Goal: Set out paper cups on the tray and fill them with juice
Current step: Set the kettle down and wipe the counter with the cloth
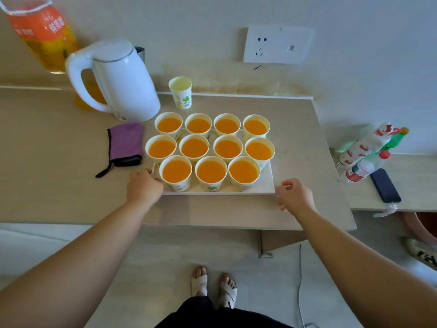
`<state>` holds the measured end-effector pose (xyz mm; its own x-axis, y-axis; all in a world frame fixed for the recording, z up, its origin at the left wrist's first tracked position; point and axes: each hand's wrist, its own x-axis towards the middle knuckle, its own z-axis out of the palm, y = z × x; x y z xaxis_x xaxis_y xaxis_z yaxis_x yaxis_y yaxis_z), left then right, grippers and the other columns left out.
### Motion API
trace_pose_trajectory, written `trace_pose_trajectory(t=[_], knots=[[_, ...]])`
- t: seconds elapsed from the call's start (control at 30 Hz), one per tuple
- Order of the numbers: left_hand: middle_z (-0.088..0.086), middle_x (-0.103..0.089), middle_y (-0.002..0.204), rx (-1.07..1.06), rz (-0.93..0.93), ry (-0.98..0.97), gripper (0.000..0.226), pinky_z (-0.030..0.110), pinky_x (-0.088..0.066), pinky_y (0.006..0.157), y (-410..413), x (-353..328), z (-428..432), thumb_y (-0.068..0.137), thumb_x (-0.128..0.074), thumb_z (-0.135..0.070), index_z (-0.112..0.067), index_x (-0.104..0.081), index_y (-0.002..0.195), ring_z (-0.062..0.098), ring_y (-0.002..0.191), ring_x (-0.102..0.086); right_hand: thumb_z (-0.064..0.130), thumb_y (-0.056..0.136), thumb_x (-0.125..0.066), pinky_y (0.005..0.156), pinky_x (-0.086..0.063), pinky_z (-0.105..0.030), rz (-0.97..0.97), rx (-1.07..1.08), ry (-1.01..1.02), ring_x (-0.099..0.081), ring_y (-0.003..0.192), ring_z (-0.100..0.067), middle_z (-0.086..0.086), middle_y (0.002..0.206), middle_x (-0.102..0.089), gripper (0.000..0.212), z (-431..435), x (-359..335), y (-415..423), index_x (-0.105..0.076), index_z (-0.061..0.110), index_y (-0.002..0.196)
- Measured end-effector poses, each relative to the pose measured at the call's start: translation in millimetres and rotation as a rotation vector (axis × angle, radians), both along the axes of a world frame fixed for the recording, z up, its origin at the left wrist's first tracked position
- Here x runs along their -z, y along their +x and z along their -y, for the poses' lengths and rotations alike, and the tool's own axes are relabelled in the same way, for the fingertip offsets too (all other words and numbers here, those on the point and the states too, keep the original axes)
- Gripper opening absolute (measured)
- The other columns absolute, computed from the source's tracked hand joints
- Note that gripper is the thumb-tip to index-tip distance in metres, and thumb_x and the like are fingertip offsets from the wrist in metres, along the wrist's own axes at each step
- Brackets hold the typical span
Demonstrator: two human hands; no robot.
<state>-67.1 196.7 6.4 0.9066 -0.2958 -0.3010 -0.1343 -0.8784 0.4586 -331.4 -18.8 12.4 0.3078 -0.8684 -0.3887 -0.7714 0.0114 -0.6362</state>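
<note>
A white tray (266, 185) lies on the beige counter and carries several paper cups (211, 172) filled with orange juice, set in three rows. My left hand (144, 187) grips the tray's front left corner. My right hand (294, 195) is curled at the tray's front right corner, fingers touching its edge. One more paper cup (181, 92) stands off the tray behind it, without orange juice. The big orange juice bottle (45, 34) stands at the far left by the wall, partly hidden behind the kettle.
A white electric kettle (118, 79) stands left of the tray, a purple cloth (125, 144) in front of it. A lower side table on the right holds wrapped bottles (369, 150) and a dark phone (385, 185). A wall socket (277, 45) is behind.
</note>
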Motion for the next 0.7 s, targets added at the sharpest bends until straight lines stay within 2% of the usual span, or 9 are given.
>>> trace_pose_trajectory(t=[0.07, 0.13, 0.2, 0.33, 0.4, 0.47, 0.57, 0.7], knots=[[0.018, -0.057, 0.121, 0.005, -0.008, 0.022, 0.03, 0.04, -0.046, 0.079, 6, 0, 5, 0.089, -0.055, -0.017, -0.007, -0.059, 0.117, 0.037, 0.103, -0.057, 0.031, 0.089, -0.052, 0.067, -0.053, -0.034, -0.072, -0.02, -0.021, -0.062, 0.071, -0.022, -0.003, 0.076, -0.063, 0.013, 8, 0, 8, -0.055, 0.021, 0.082], [0.016, -0.064, 0.106, 0.028, -0.012, 0.025, 0.019, 0.037, -0.044, 0.071, 11, 0, 10, 0.087, -0.058, -0.014, -0.005, -0.062, 0.103, 0.034, 0.09, -0.059, 0.037, 0.089, -0.054, 0.065, -0.051, -0.032, -0.145, -0.062, -0.054, -0.058, 0.067, -0.019, -0.002, 0.072, -0.062, 0.026, 16, 0, 17, -0.062, 0.014, 0.082], [0.011, -0.062, 0.092, 0.054, -0.019, 0.054, 0.012, 0.034, -0.04, 0.068, 14, 0, 13, 0.086, -0.059, -0.013, -0.004, -0.062, 0.095, 0.029, 0.079, -0.053, 0.041, 0.089, -0.056, 0.061, -0.049, -0.03, -0.208, -0.108, -0.063, -0.057, 0.063, -0.019, -0.004, 0.069, -0.061, 0.035, 21, -1, 24, -0.065, 0.009, 0.079], [0.012, -0.063, 0.088, 0.067, -0.018, 0.097, 0.015, 0.033, -0.039, 0.065, 20, 3, 13, 0.088, -0.057, -0.019, -0.005, -0.063, 0.085, 0.027, 0.075, -0.053, 0.037, 0.088, -0.058, 0.058, -0.046, -0.026, -0.301, -0.155, -0.047, -0.06, 0.068, -0.021, -0.006, 0.076, -0.063, 0.028, 24, -1, 35, -0.064, 0.01, 0.081], [0.013, -0.063, 0.082, 0.07, -0.004, 0.118, 0.018, 0.032, -0.038, 0.061, 24, 5, 11, 0.088, -0.056, -0.019, -0.006, -0.06, 0.076, 0.026, 0.071, -0.053, 0.03, 0.088, -0.057, 0.058, -0.045, -0.027, -0.327, -0.146, -0.043, -0.057, 0.067, -0.022, -0.006, 0.074, -0.06, 0.024, 26, -2, 40, -0.057, 0.01, 0.075], [0.013, -0.062, 0.075, 0.068, 0.01, 0.151, 0.024, 0.031, -0.037, 0.058, 26, 6, 10, 0.088, -0.055, -0.019, -0.007, -0.055, 0.067, 0.027, 0.067, -0.053, 0.029, 0.09, -0.057, 0.059, -0.043, -0.028, -0.361, -0.152, -0.052, -0.054, 0.065, -0.02, -0.004, 0.069, -0.053, 0.028, 26, -3, 42, -0.048, 0.012, 0.068], [0.017, -0.064, 0.076, 0.075, -0.001, 0.197, 0.025, 0.032, -0.04, 0.058, 29, 6, 11, 0.089, -0.053, -0.018, -0.004, -0.058, 0.07, 0.03, 0.071, -0.058, 0.032, 0.092, -0.057, 0.062, -0.047, -0.029, -0.396, -0.181, -0.05, -0.057, 0.068, -0.02, -0.003, 0.068, -0.051, 0.031, 28, -4, 46, -0.046, 0.013, 0.069], [0.014, -0.064, 0.074, 0.077, -0.045, 0.232, 0.022, 0.029, -0.04, 0.054, 33, 6, 12, 0.088, -0.054, -0.019, -0.005, -0.059, 0.072, 0.028, 0.068, -0.06, 0.035, 0.093, -0.055, 0.063, -0.047, -0.028, -0.415, -0.212, -0.051, -0.056, 0.065, -0.017, -0.002, 0.068, -0.051, 0.027, 31, -1, 49, -0.052, 0.011, 0.082]])
